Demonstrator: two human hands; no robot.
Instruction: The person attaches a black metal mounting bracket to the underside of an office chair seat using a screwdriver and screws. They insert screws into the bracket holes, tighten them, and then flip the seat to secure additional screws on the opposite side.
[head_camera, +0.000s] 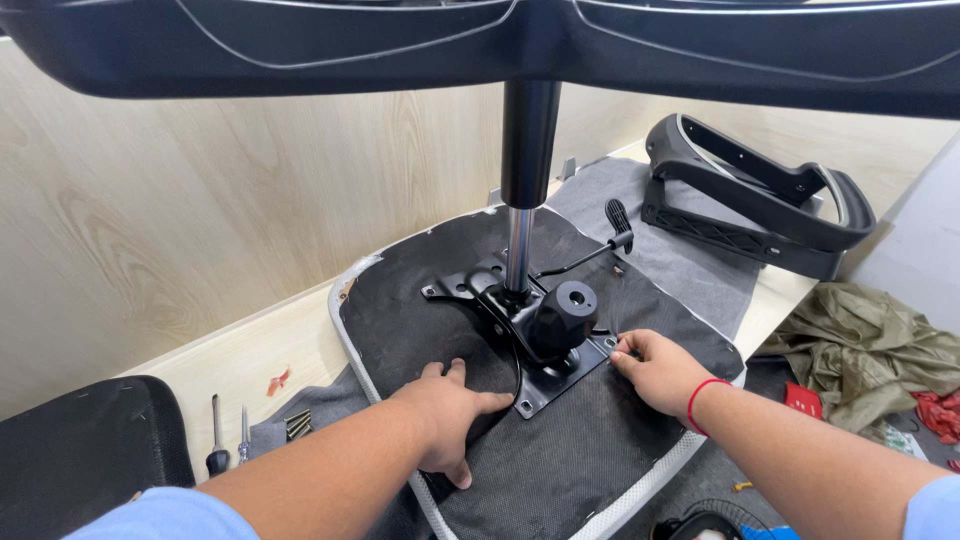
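Head view: hands (545, 395) on fabric-covered seat underside (570, 470)

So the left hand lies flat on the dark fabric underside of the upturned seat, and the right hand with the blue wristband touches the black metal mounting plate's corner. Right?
Not quite: the wristband is red, not blue, as the head view shows. The rest holds: the left hand lies flat on the dark fabric underside of the upturned seat, and the right hand touches the corner of the black metal mounting plate.

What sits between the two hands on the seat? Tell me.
In the head view, the black metal plate with its round knob lies between the left hand and right hand, on the upturned seat.
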